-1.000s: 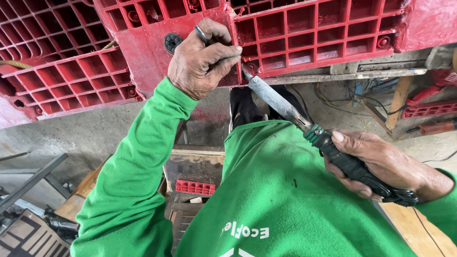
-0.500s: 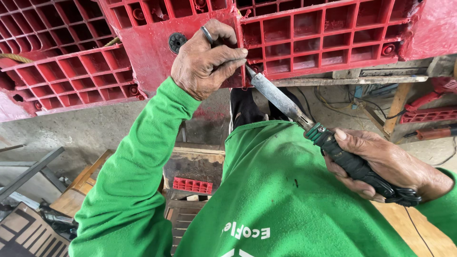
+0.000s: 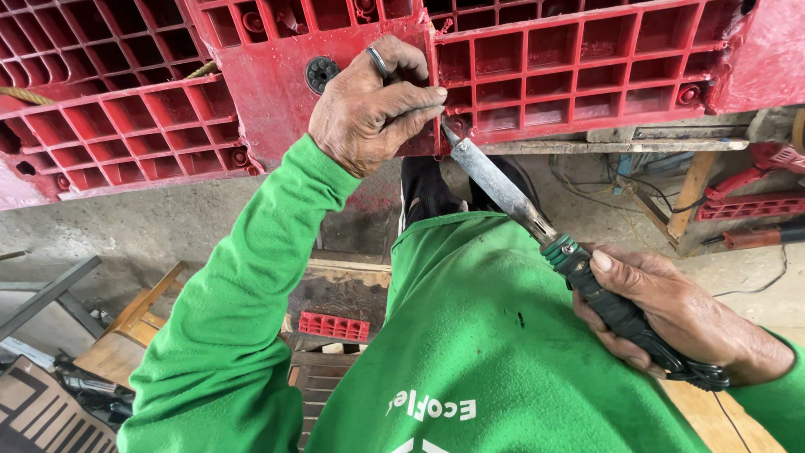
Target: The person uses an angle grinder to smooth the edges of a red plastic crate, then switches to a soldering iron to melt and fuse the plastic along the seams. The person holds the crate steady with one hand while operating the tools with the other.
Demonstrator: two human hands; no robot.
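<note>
While the left hand (image 3: 373, 105) pinches the edge of the red plastic crate (image 3: 537, 63), the right hand (image 3: 671, 315) is closed around a soldering iron (image 3: 537, 218), whose tip touches that crate.

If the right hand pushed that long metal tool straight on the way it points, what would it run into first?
The right hand aims the black-handled metal tool up and left. Its tip already seems to touch the red ribbed plastic crate, just below the left hand's fingertips, so the crate comes first; depth is hard to judge.
</note>
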